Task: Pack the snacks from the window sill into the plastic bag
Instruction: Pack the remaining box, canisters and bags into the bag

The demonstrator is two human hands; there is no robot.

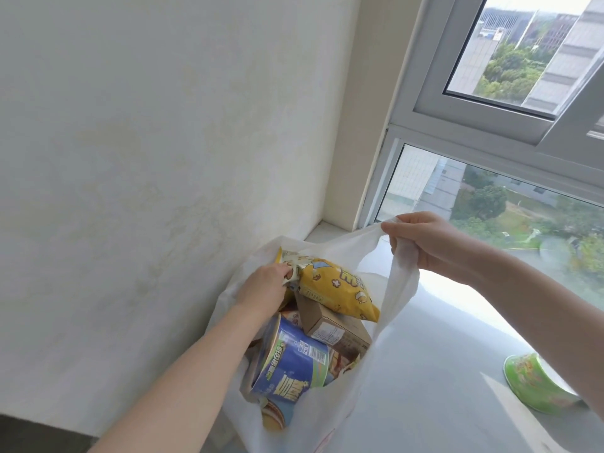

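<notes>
Left hand [263,289] pinches yellow packet [340,289] (print unreadable) in plastic bag [402,282]; right hand [421,243] grips its handle; blue tub [294,361], carton [333,328] inside.

Bright daylight, wide-angle view, slightly soft.

Light pours in through the window [490,207] at right, glaring white on the window sill [457,302] and glowing through the thin plastic bag [403,279]. The wall [147,158] is evenly lit. The window's frame lines lean and bend toward the edges. The green cup [536,384] at the lower right and the print on the yellow snack packet [336,286] look blurred.
</notes>
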